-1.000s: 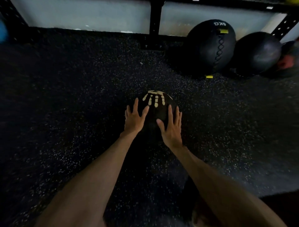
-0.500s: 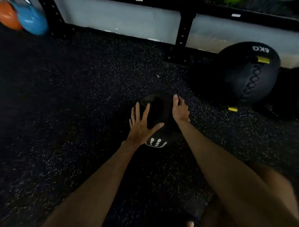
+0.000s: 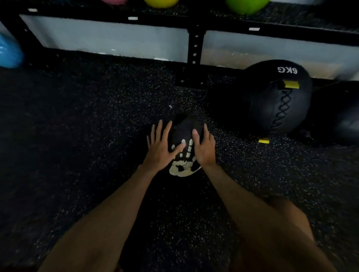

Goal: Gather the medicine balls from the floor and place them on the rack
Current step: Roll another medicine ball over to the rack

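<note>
A small black medicine ball (image 3: 183, 136) with a white handprint on it sits between my hands on the speckled black floor. My left hand (image 3: 160, 149) presses its left side with fingers spread and straight, thumb across the print. My right hand (image 3: 205, 148) presses its right side, thumb and fingers pointing away from me. I cannot tell whether the ball touches the floor. A large black ball marked 6KG (image 3: 279, 101) lies to the right near the rack (image 3: 195, 48). Another dark ball (image 3: 340, 120) lies beyond it at the right edge.
The black rack's upright stands straight ahead, its low shelf running along the top. On that shelf sit a yellow ball (image 3: 161, 3), a green ball (image 3: 246, 5) and a pink one (image 3: 114, 1). A blue ball (image 3: 7, 52) lies at the far left.
The ball has turned, bringing the handprint from the far side to face me. My right hand slid from the ball's far top to its right side. The view rose, showing the shelf.
</note>
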### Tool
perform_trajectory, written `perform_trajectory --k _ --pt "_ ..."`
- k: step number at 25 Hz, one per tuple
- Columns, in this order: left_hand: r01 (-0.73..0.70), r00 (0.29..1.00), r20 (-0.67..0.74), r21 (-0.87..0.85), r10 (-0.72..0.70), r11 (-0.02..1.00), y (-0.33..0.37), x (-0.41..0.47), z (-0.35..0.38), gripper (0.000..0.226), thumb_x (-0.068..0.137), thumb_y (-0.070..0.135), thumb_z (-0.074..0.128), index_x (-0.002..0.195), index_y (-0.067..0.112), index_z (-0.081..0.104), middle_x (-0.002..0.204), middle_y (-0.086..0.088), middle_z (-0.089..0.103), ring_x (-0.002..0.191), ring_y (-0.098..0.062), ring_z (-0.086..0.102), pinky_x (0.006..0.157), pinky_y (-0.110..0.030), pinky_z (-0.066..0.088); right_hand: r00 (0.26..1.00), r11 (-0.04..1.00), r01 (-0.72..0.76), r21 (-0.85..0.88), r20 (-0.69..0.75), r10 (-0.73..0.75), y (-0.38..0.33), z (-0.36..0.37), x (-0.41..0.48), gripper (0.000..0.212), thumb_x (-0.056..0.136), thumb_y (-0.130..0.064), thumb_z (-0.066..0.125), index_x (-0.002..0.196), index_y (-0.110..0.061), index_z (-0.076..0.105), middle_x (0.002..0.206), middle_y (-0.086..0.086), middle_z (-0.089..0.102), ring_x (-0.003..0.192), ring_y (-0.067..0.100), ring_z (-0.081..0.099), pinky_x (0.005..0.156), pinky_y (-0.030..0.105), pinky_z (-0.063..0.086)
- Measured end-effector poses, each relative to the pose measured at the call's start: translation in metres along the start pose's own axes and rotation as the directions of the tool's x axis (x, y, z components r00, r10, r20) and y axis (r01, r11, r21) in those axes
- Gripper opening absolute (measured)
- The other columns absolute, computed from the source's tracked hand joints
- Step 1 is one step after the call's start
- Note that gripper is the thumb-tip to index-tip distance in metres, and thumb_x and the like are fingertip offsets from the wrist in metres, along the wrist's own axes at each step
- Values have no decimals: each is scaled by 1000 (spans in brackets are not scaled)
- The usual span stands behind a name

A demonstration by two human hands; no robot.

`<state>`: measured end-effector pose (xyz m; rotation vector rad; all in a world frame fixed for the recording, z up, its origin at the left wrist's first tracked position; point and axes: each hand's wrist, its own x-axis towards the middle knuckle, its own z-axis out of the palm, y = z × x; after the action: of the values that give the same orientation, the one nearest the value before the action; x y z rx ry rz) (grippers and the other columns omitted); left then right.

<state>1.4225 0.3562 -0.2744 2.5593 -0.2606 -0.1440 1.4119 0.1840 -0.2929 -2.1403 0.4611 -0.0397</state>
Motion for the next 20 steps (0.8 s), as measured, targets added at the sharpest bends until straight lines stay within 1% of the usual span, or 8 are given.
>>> perform_trajectory --k 2,6,8,12,14,17,19,20 --pt "-61 998 -15 -4 60 998 -23 11 -4 100 79 84 44 158 36 6 167 -4 4 154 -30 4 120 -61 16 999 998 -48 31 10 47 -21 2 30 76 99 -62 41 159 -20 22 157 16 32 147 32 28 122 47 23" --pt "58 997 -44 -116 -63 992 -26 77 -19 101 73 86 46 153 30 22 157 -13 25 144 -34 26 117 -57 28 994 999 29 36 -102 -25 -21 16 27 69 99 -56 46 156 -21 27 160 12 25 147 28 26 121 45 27" --pt "138 990 9 -140 -138 981 -25 115 -24 96 78 85 44 153 28 24 155 -15 26 143 -35 28 116 -57 28 985 997 83 -2 -151 -82 -8 32 4 73 97 -59 46 157 -27 21 163 9 17 150 26 20 123 45 25" --pt "302 953 71 -114 -295 947 -10 184 -33 86 87 80 36 150 22 28 152 -20 31 139 -42 32 110 -60 29 994 998 35 57 -101 -29 -6 58 15 88 92 -64 51 159 -38 -1 168 5 -7 155 26 3 121 41 19" --pt "226 974 28 -173 -225 959 -12 206 -30 82 89 77 39 145 18 31 146 -18 38 133 -41 40 108 -59 34 992 996 14 84 -125 -4 -18 57 45 86 94 -62 50 160 -36 0 168 6 -6 155 28 3 121 45 20" --pt "-29 994 -111 -322 -7 946 -32 208 -22 72 90 65 52 139 14 38 142 -15 44 130 -34 46 109 -49 40 982 977 -69 201 -158 102 -29 47 96 79 98 -60 45 160 -29 8 168 11 6 154 27 9 123 44 17" --pt "-167 982 -134 -327 130 930 -38 207 -13 71 90 54 61 142 11 39 150 -18 38 139 -34 38 116 -44 34 952 942 -166 292 -201 230 -32 36 126 77 98 -62 41 160 -22 18 161 19 26 149 34 27 121 44 26" --pt "-222 973 -130 -283 192 933 -36 211 -6 73 90 49 65 146 10 38 154 -22 33 144 -36 31 119 -47 29 922 912 -239 334 -216 321 -33 29 136 76 99 -62 39 158 -18 23 155 22 36 143 37 37 118 44 32"
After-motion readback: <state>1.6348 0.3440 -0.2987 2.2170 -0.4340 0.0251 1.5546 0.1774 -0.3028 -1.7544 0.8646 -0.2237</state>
